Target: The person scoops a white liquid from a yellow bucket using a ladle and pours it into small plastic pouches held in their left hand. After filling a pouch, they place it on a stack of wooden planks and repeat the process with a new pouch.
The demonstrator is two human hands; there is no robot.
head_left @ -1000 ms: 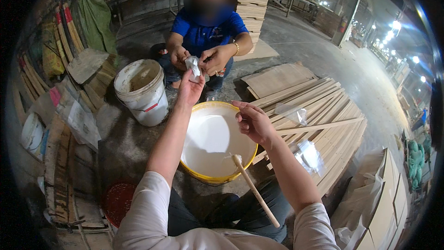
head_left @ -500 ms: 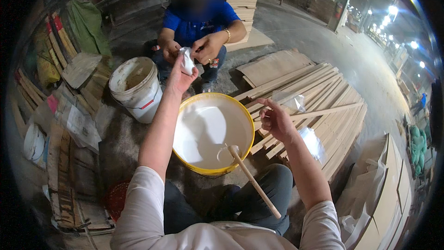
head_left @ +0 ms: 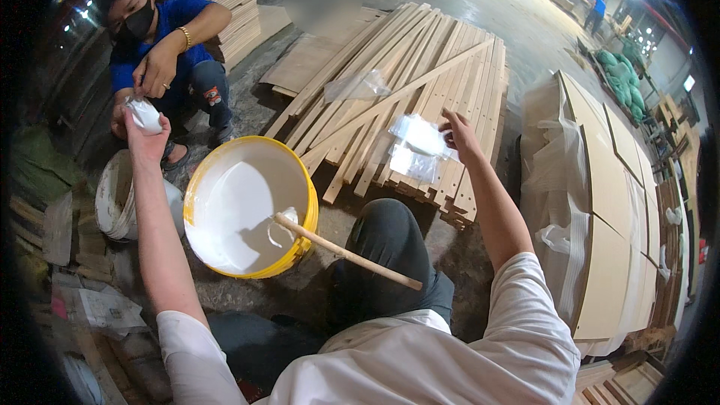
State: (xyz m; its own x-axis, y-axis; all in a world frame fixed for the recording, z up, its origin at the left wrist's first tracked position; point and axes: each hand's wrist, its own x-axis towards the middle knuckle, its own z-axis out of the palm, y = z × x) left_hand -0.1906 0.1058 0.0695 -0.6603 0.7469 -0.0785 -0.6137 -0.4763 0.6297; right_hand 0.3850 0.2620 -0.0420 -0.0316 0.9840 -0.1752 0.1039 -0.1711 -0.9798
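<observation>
My left hand [head_left: 147, 144] is stretched out to the far left, closed round a small clear plastic bag of white paste [head_left: 144, 115]. A co-worker's hand [head_left: 157, 71] is at the top of that bag. Over the wooden slats, my right hand [head_left: 459, 137] has its fingers apart and nothing in them. It is beside a stack of clear plastic bags [head_left: 420, 135]. Between my arms stands a yellow-rimmed bucket [head_left: 309, 202] with white paste inside. A wooden-handled ladle [head_left: 352, 255] rests across its rim, its handle over my knee.
A crouching co-worker in a blue shirt [head_left: 174, 19] faces me. A white bucket [head_left: 112, 202] stands left of the yellow one. Many wooden slats [head_left: 390, 90] are piled ahead, with a loose plastic bag [head_left: 356, 86] on top. Plastic-wrapped boards [head_left: 600, 210] stand at the right.
The view has swung right. My right hand has moved toward the stack of plastic bags. My left hand still holds the filled bag by the co-worker's hands.
</observation>
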